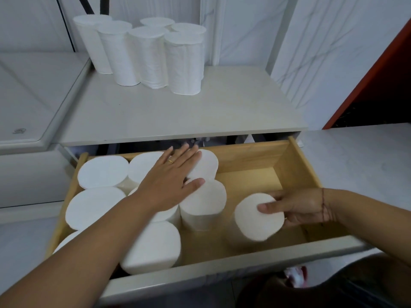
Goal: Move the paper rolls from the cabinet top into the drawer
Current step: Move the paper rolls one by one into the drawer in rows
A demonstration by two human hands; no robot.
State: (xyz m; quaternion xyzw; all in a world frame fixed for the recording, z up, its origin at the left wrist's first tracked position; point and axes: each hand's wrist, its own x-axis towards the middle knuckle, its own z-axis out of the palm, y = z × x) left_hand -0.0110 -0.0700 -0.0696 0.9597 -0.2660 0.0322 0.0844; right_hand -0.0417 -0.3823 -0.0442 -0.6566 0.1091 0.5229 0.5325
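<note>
Cabinet top (178, 116): six rolls (146, 54) left to move, standing bunched at 12 o'clock.
Drawer (304, 165): open at 6 o'clock; about eight stowed rolls (102, 174) upright, packed into the 9 o'clock half.
Held roll (255, 221): upright in the drawer at 4 o'clock, apart from the pack.
Left hand (171, 176): spread flat, resting on stowed rolls.
Right hand (298, 207): curled round the held roll.
Progress: likely past halfway.

A home, likely a bathroom or store corner: marble-veined walls (333, 52), grey cabinet (178, 112), wooden drawer (255, 156) stocked with paper rolls (102, 172).
</note>
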